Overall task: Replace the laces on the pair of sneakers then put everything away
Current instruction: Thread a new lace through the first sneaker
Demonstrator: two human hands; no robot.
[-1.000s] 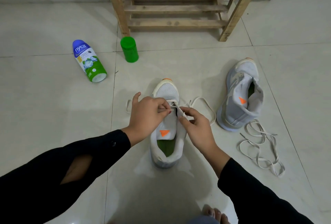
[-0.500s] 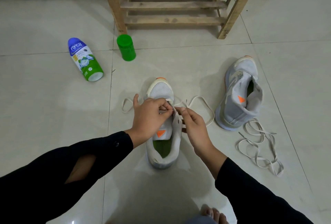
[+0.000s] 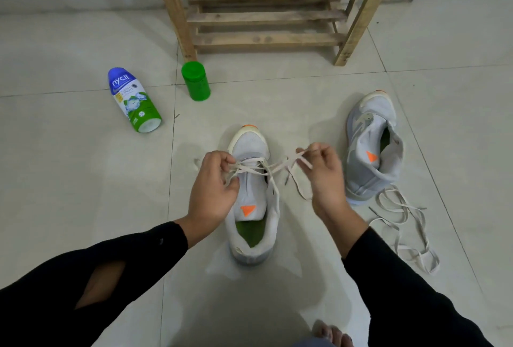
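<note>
Floor, back: wooden rack (image 3: 263,16), green jar (image 3: 195,81) by its left leg, powder bottle (image 3: 133,99) lying further left. Second sneaker (image 3: 372,146) on the right, loose lace (image 3: 402,221) heaped by its heel. Middle sneaker (image 3: 251,208) is upright, and the left hand (image 3: 213,188) overlaps its left edge. The lace (image 3: 266,169) crosses the front eyelets. Left fingers (image 3: 222,160) pinch one end; right hand (image 3: 324,177), blurred, probably pinches the other, held taut between the sneakers.

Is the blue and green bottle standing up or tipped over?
Tipped over: the blue and green plastic bottle lies on its side, its white base showing.
</note>
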